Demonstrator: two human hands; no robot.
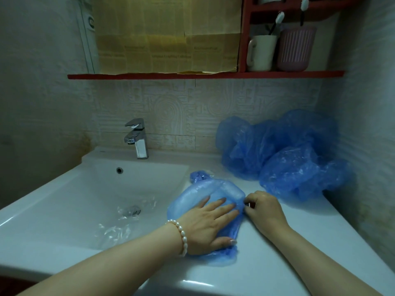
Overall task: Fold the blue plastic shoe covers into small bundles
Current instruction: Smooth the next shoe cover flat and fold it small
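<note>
A blue plastic shoe cover (192, 199) lies puffed with air on the white counter right of the basin. My left hand (210, 223) presses flat on it, fingers straight and spread, thumb at its near edge. My right hand (264, 208) sits at the cover's right edge with fingers curled, pinching the plastic there. A small scrunched blue bundle (199, 175) lies just behind the cover. A loose pile of blue shoe covers (282, 154) fills the back right corner of the counter.
The white sink basin (85, 189) with a chrome faucet (136, 137) lies to the left, clear plastic near its drain (132, 210). A red shelf (205, 75) above carries a white mug (261, 53) and a pink cup (296, 49) with toothbrushes. A wall stands close on the right.
</note>
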